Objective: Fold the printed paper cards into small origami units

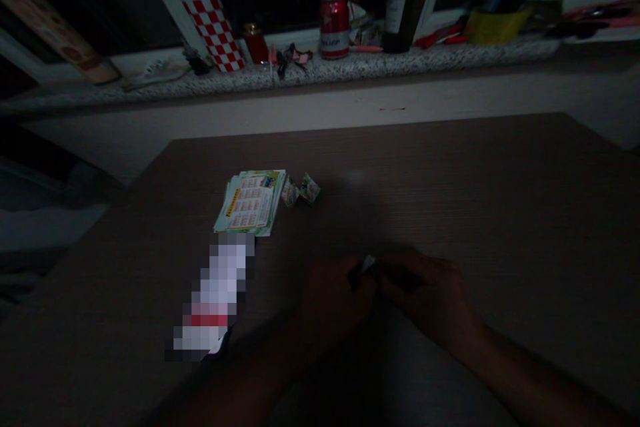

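The scene is very dark. My left hand [333, 297] and my right hand [430, 297] meet low on a brown wooden table [475, 200], fingers pinched together around a small pale piece of paper [369, 263]. Only a light corner of it shows between the fingertips. Farther away on the table, to the left, lies a stack of printed paper sheets [250, 202]. Two small folded paper pieces [300, 190] sit right beside the stack. A blurred white and red object [213, 300] lies left of my left hand.
Beyond the table runs a speckled stone sill [400, 63]. On it stand a red can [335, 25], a dark bottle [403, 3], a small red jar [255, 42], a red-and-white chequered roll [213, 23], a yellow tub [495, 25] and other small clutter.
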### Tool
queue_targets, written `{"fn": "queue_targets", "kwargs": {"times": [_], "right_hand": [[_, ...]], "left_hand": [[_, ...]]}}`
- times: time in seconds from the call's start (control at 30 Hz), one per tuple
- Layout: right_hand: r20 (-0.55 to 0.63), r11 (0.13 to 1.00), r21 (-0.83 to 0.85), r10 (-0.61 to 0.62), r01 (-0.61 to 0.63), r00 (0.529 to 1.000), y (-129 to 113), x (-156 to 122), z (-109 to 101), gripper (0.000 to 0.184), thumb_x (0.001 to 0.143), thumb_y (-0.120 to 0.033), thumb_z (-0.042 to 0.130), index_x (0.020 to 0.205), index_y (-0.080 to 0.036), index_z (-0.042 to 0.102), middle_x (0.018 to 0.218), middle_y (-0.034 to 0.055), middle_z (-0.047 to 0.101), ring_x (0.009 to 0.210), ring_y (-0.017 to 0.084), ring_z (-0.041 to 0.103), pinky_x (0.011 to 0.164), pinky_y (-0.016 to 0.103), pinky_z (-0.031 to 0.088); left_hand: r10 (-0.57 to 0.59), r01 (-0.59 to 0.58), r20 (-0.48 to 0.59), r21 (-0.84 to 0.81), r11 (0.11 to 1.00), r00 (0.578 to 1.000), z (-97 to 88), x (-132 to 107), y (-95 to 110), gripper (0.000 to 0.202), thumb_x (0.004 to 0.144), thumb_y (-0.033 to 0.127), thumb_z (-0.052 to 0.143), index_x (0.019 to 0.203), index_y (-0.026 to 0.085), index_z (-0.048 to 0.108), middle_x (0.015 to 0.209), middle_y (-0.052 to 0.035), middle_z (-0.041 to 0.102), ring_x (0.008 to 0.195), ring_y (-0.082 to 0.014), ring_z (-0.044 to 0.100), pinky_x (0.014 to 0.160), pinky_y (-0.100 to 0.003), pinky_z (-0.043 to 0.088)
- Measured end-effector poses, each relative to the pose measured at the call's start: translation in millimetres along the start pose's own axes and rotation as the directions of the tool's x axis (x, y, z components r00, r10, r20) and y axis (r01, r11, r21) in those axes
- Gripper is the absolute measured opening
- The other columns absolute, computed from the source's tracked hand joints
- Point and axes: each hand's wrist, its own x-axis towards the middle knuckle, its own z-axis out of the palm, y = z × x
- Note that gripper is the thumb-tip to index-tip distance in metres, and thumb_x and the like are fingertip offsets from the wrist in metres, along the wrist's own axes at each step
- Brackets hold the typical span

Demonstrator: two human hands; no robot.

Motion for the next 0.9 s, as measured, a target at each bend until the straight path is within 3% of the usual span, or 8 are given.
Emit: {"fn": "queue_targets", "kwargs": {"times": [0.3, 0.5, 0.7, 0.77, 0.9], "right_hand": [[-0.010, 0.995, 0.015, 0.096, -0.096, 0.995, 0.6, 2.0, -0.1, 0.013, 0.069, -0.014, 0.067, 0.080, -0.019, 0.069, 0.060, -0.0023, 0.068, 0.049, 0.013, 0.063, 0.047, 0.021, 0.047], [-0.028, 0.987, 0.111, 0.119, -0.115, 0.993, -0.6, 1.3, 0.5, 0.016, 0.072, -0.016, 0.066, 0.086, -0.020, 0.059, 0.064, -0.0030, 0.067, 0.054, 0.011, 0.064, 0.049, 0.018, 0.049], [-0.098, 0.996, 0.074, -0.037, 0.044, 0.994, -5.7, -1.9, -0.8, 0.011, 0.080, -0.016, 0.066, 0.079, -0.019, 0.056, 0.063, -0.0034, 0.062, 0.052, 0.008, 0.061, 0.049, 0.017, 0.047], [-0.072, 0.987, 0.067, -0.142, 0.147, 0.987, -6.1, -2.7, -2.0, 0.007, 0.082, -0.013, 0.064, 0.086, -0.018, 0.061, 0.072, 0.0002, 0.069, 0.061, 0.010, 0.066, 0.056, 0.018, 0.051], [-0.023, 0.953, 0.066, -0.294, 0.295, 0.956, -8.0, -2.9, -4.2, 0.022, 0.082, -0.009, 0.064, 0.103, -0.016, 0.065, 0.094, 0.0072, 0.074, 0.081, 0.014, 0.070, 0.072, 0.022, 0.056]], "left_hand": [[-0.120, 0.107, -0.051, -0.201, 0.974, 0.992, 0.3, -2.1, 3.6, 0.020, 0.079, 0.030, 0.056, 0.074, 0.015, 0.067, 0.062, -0.0001, 0.063, 0.055, -0.0135, 0.056, 0.050, -0.022, 0.036], [-0.059, 0.085, 0.071, -0.453, 0.888, 0.996, -4.6, -1.4, -3.4, 0.019, 0.078, 0.031, 0.058, 0.078, 0.014, 0.067, 0.068, -0.0009, 0.063, 0.063, -0.0144, 0.057, 0.057, -0.022, 0.040], [-0.038, 0.091, 0.096, -0.648, 0.756, 0.995, -6.5, 0.3, -7.8, 0.013, 0.073, 0.025, 0.058, 0.072, 0.013, 0.064, 0.066, -0.0003, 0.061, 0.063, -0.0139, 0.055, 0.061, -0.024, 0.042], [-0.041, 0.086, 0.083, -0.684, 0.724, 0.996, -5.9, 0.8, -8.3, 0.013, 0.073, 0.025, 0.058, 0.068, 0.014, 0.062, 0.064, 0.0004, 0.059, 0.061, -0.0133, 0.054, 0.060, -0.023, 0.042], [-0.079, 0.076, 0.027, -0.688, 0.721, 0.996, -4.8, 0.7, -9.1, 0.014, 0.075, 0.026, 0.057, 0.070, 0.014, 0.063, 0.066, 0.0006, 0.060, 0.063, -0.0136, 0.055, 0.062, -0.023, 0.041]]}}
